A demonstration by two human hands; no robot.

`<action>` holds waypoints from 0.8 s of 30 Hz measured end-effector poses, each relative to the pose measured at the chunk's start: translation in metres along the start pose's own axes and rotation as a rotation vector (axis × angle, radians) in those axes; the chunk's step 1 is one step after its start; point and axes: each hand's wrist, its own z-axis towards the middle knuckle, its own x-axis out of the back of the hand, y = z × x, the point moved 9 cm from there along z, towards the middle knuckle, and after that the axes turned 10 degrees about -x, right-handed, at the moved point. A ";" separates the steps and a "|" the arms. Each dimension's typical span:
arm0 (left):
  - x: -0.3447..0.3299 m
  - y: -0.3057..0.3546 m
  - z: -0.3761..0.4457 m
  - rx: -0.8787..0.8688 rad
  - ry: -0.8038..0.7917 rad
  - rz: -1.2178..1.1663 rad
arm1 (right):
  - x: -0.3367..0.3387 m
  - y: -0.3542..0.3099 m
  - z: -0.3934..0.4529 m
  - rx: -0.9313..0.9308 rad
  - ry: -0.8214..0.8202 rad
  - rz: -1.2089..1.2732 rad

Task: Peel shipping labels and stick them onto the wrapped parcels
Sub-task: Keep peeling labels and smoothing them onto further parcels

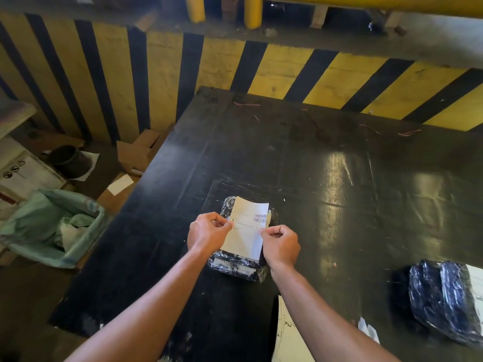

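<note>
A white shipping label (247,226) is held above a wrapped parcel (239,267) near the middle of a black table (300,158). The label's left edge is pinched between the thumb and curled fingers of the left hand (207,231), and its right edge is pinched in the same way by the right hand (281,244). A barcode is printed near the label's upper right corner, with lines of small text below it that cannot be read. The far end of the label is curled slightly upward. Whether the label is already touching the parcel's wrap cannot be told, as the sheet covers most of the parcel's top.

The parcel beneath is wrapped in dark, shiny plastic, and its near end and far left corner are seen past the label's edges. A second wrapped parcel (444,299) in the same dark film is lying well apart, at the right edge of the table, with something white just beside it at the frame's border. A white sheet (285,333) is seen at the table's near edge, between the two forearms.

To the left of the table, on the floor, a bin lined with a pale green bag (52,226) is filled with crumpled paper, and flattened cardboard (136,155) is lying near it. A wall of yellow and black stripes (156,74) is set behind the table
</note>
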 end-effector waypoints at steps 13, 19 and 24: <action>-0.009 0.029 -0.018 -0.593 0.076 0.391 | 0.007 -0.038 -0.026 0.632 0.154 -0.443; -0.052 -0.004 -0.043 -0.847 -0.217 0.477 | -0.046 -0.014 -0.054 0.904 -0.221 -0.871; -0.055 -0.004 -0.043 -0.834 -0.190 0.475 | -0.066 -0.041 -0.023 0.779 -0.224 -1.018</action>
